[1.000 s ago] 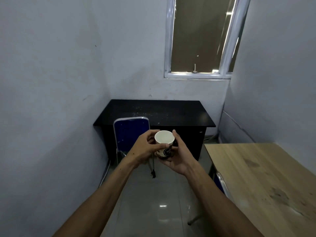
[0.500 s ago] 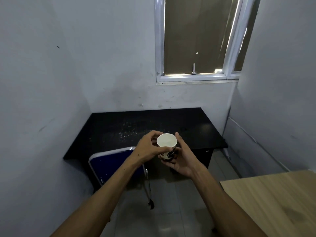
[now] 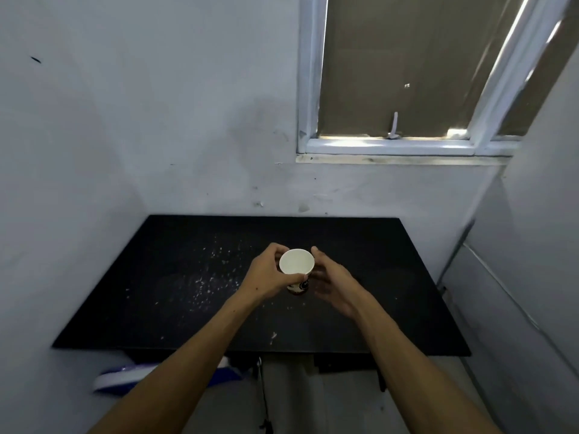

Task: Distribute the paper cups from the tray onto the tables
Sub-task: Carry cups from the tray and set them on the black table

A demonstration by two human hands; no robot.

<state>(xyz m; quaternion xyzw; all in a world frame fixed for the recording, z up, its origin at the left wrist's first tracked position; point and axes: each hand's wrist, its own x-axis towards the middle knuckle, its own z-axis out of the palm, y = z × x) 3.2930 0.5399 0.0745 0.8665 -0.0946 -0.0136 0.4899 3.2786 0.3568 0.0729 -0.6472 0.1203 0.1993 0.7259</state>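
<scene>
Paper cup [image 3: 296,262] now over black table [image 3: 163,277], left hand [image 3: 266,277] gripping, right hand [image 3: 332,285] released, fingers relaxed.

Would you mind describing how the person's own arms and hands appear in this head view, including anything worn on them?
Both forearms are bare to the bottom edge of the frame, with no sleeves in view. The left hand and the right hand wear no gloves, and no watch, bracelet or ring is visible.

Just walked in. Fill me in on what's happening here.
A person is setting out a white paper cup over the black table. The left hand grips its side; the right hand hovers open beside it. The cup is upright near the tabletop's middle; whether it has touched down is unclear.
</scene>
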